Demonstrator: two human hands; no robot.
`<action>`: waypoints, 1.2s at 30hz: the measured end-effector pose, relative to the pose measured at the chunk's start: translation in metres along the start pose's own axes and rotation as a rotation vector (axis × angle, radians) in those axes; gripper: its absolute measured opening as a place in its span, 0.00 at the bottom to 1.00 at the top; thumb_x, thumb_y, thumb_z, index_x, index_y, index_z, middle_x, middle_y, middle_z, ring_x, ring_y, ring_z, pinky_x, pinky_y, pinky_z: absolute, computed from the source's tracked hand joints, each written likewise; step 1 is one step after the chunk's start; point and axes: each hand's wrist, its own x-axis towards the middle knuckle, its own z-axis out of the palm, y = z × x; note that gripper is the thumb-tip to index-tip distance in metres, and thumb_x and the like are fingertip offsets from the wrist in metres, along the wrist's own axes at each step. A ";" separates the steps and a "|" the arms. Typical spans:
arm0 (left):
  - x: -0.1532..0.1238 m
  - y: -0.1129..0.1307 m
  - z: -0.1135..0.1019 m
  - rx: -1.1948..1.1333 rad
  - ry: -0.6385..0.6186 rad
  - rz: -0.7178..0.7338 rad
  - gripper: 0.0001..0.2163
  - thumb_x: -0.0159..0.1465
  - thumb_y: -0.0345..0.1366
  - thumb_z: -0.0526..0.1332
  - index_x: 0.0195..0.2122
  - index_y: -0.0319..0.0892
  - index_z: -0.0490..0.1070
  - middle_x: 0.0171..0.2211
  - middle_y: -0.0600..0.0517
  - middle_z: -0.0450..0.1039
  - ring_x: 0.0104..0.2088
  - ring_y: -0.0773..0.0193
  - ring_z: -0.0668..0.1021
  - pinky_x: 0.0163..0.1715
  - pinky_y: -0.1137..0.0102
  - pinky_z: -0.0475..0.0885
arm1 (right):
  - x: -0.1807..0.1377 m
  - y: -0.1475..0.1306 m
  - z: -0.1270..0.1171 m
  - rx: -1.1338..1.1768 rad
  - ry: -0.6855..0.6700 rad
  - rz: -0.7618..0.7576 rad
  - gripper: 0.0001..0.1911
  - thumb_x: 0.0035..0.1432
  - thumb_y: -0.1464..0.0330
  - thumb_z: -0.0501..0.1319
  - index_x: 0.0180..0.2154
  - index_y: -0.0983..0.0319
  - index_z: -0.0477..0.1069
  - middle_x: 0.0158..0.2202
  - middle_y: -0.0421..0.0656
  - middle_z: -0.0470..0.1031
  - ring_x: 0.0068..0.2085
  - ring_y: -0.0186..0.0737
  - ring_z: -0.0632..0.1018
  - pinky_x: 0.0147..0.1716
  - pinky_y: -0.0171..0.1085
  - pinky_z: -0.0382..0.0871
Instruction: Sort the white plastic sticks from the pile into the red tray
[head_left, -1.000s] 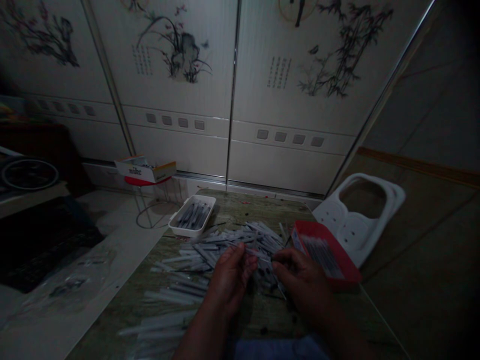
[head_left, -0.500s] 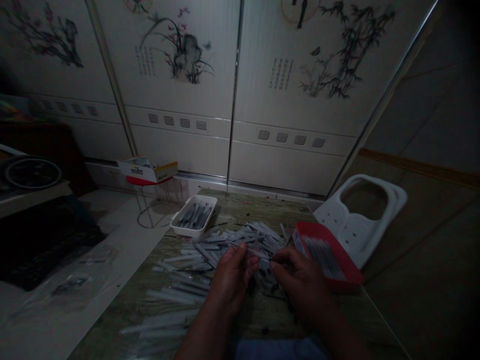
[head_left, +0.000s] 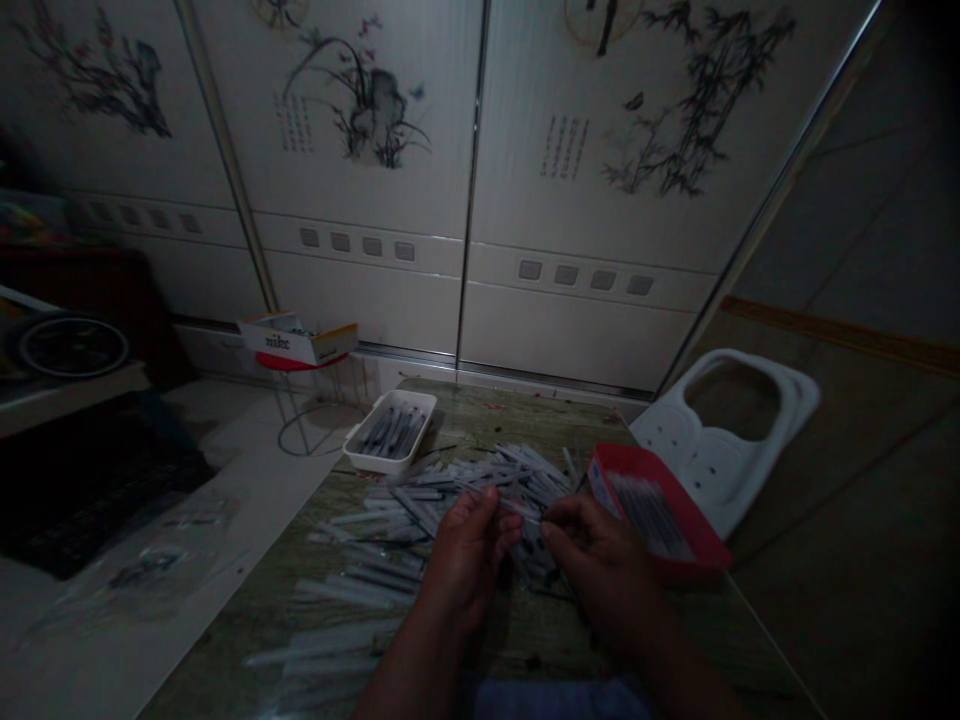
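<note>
A thin, clear pen (head_left: pixel 526 513) spans the gap between my two hands. My left hand (head_left: pixel 476 530) pinches its barrel between thumb and fingers. At the other end, my right hand (head_left: pixel 581 535) is closed on the dark tip; whether that is a cap or a separate part is too dim to tell. Beneath and beyond my hands lies a loose pile of clear and grey pens (head_left: pixel 405 510) on the table. Small dark pieces (head_left: pixel 532 550) are scattered just below the held pen.
A white tray (head_left: pixel 382 463) with pens stands at the table's (head_left: pixel 465 410) far left. On the right a red box (head_left: pixel 694 520) holds many pens, near a white chair (head_left: pixel 731 465). A cardboard box (head_left: pixel 292 343) rests on a red stool at the back left, before sliding wardrobe doors (head_left: pixel 360 300).
The view has shifted very slightly. Both hands keep nearly the same grip on the pen, and the things on the table look unmoved.
</note>
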 end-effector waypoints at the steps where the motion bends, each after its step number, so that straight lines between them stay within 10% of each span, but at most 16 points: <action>1: 0.000 0.000 0.000 -0.003 -0.002 0.001 0.10 0.63 0.37 0.70 0.33 0.40 0.70 0.30 0.51 0.77 0.29 0.68 0.80 0.32 0.75 0.77 | 0.000 0.001 0.000 0.036 0.008 0.014 0.09 0.59 0.60 0.64 0.36 0.59 0.74 0.33 0.41 0.77 0.35 0.42 0.78 0.34 0.36 0.70; 36: 0.001 0.000 -0.001 0.003 -0.043 0.056 0.10 0.62 0.38 0.71 0.35 0.40 0.71 0.31 0.51 0.79 0.30 0.68 0.80 0.33 0.75 0.76 | 0.004 0.016 0.010 0.172 -0.035 0.134 0.24 0.68 0.46 0.52 0.35 0.58 0.72 0.26 0.40 0.75 0.26 0.40 0.74 0.26 0.37 0.64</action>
